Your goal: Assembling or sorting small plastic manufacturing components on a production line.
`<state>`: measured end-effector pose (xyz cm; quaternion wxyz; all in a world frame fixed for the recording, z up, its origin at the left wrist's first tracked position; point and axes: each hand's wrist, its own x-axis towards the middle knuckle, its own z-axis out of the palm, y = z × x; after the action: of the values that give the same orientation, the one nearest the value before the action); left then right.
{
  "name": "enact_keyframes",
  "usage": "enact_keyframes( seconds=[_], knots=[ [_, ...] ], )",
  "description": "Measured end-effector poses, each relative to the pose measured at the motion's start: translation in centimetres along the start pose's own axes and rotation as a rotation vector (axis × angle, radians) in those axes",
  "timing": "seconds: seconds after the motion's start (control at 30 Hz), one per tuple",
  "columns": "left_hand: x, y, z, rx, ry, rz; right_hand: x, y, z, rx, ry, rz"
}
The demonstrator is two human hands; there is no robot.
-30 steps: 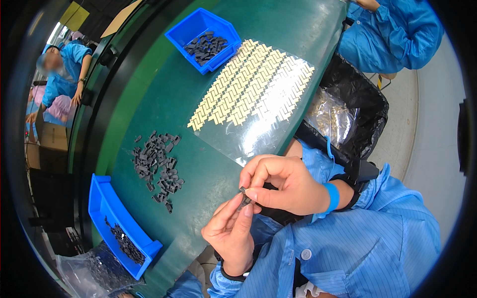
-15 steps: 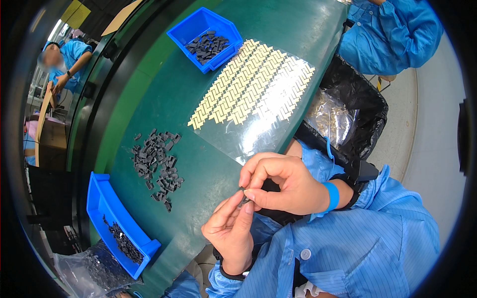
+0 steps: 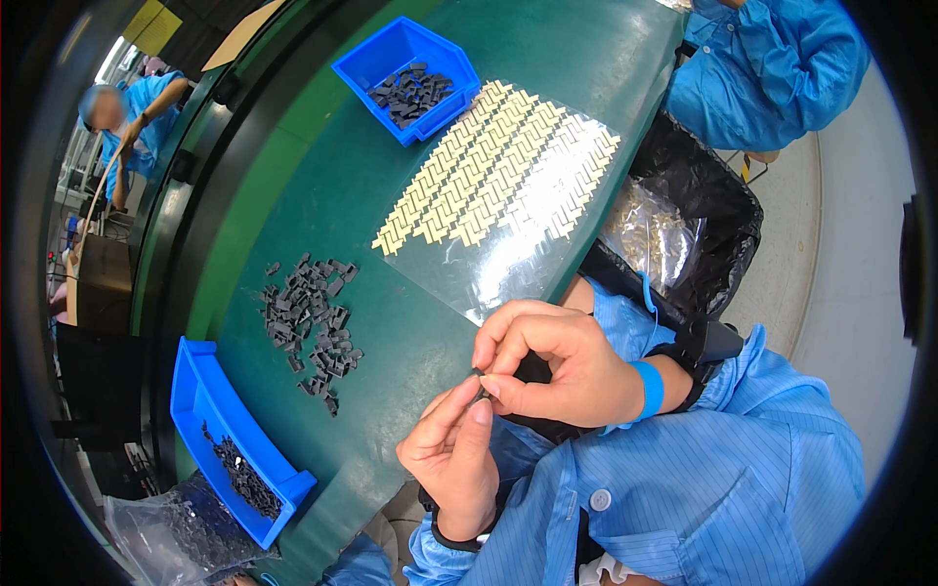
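Head view: green table [image 3: 410, 332] fills the middle; far side, a person [image 3: 151, 103] in blue; upper right, a co-worker's blue sleeve [image 3: 782, 73]; left hand [image 3: 451, 459] pinches a dark piece [image 3: 479, 396] between thumb and fingers; right hand [image 3: 559, 363] pinches at the same piece from the other side, fingertips of both hands close together; piece mostly hidden by fingers, held over the table's near edge; loose dark pile [image 3: 293, 305] on table, left of hands; clear sheet [image 3: 445, 278] with cream strips [image 3: 464, 181] beyond the hands; upper bin [image 3: 376, 59] and lower bin [image 3: 200, 391], both blue, hold dark parts; clear bag [image 3: 147, 532] beside lower bin; black-lined box [image 3: 731, 239] right of table.
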<state>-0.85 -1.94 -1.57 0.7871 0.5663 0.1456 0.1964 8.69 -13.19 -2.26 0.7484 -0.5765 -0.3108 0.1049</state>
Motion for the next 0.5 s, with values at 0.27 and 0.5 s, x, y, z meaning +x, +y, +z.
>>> enact_keyframes(
  seconds=[0.27,0.5],
  knots=[
    [0.09,-0.4,-0.18,0.002,0.015,0.026,-0.05,0.02,0.09,-0.004,-0.007,-0.017],
    [0.19,-0.14,0.29,-0.114,0.042,-0.033,-0.08,-0.11,0.42,0.085,0.028,0.082]
  ],
)
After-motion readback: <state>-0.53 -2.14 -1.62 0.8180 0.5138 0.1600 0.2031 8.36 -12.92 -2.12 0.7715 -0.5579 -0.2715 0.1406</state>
